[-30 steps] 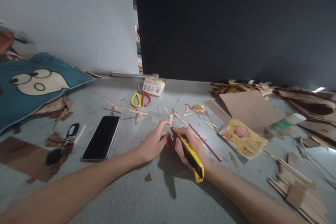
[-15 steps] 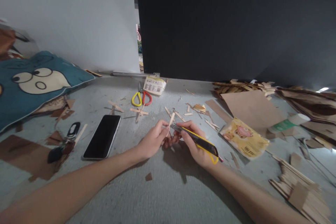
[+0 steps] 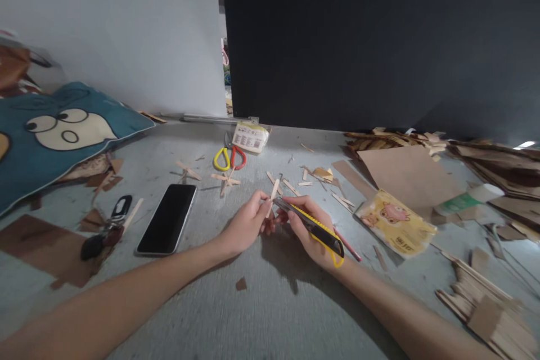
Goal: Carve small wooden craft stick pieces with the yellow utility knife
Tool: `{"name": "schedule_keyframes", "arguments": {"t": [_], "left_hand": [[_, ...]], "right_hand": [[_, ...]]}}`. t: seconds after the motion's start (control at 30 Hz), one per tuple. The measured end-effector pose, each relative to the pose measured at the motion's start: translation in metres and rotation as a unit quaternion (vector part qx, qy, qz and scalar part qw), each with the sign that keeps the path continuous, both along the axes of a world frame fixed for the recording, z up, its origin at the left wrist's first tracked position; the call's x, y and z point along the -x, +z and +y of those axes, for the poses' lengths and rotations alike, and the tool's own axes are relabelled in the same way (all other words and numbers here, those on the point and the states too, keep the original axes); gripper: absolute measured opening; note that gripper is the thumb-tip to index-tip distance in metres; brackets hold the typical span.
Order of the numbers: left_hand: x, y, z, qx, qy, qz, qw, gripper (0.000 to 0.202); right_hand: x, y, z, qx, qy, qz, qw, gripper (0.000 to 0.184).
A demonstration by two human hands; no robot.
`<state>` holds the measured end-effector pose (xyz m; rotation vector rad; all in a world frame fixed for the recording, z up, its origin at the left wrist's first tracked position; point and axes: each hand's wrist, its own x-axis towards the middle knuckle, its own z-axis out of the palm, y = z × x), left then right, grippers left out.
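Note:
Near the middle of the table, my left hand (image 3: 248,216) is closed and pinches a small wooden stick (image 3: 274,189) that points up and away from me. My right hand (image 3: 310,225) grips a yellow and black utility knife (image 3: 323,232), its blade end at the stick beside my left fingertips. Whether the blade cuts into the wood is too small to tell. A red pencil (image 3: 349,245) lies under and beside my right hand. Just beyond both hands are several cut stick pieces (image 3: 291,186) and a small crossed-stick piece (image 3: 226,181).
Scissors (image 3: 230,158) with yellow and red handles lie by a white packet (image 3: 250,137). A phone (image 3: 167,219) and keys (image 3: 107,230) are at left, near a blue pillow (image 3: 76,129). On the right are a yellow packet (image 3: 394,223), a glue stick (image 3: 468,198), cardboard (image 3: 407,174) and stacked sticks (image 3: 468,287).
The knife's handle end has swung slightly left and down in my right hand, so more of the red pencil shows. My left hand keeps its pinch on the stick. The view has shifted slightly.

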<state>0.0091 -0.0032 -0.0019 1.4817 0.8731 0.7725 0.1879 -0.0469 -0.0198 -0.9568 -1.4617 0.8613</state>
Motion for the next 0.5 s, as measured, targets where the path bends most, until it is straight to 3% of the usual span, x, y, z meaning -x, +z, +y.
{"name": "schedule_keyframes", "arguments": {"t": [0.33,0.5], "left_hand": [[0.0015,0.0013,-0.0015,-0.031,0.002,0.038,0.999,0.031],[0.0017,-0.0022,-0.0002,-0.031,-0.003,0.037,0.999,0.030]], "right_hand": [[0.0025,0.0017,-0.0069,-0.025,-0.041,-0.114,0.992,0.021],[0.0038,0.0030,-0.0060,-0.016,-0.050,-0.096,0.994,0.017]]}}
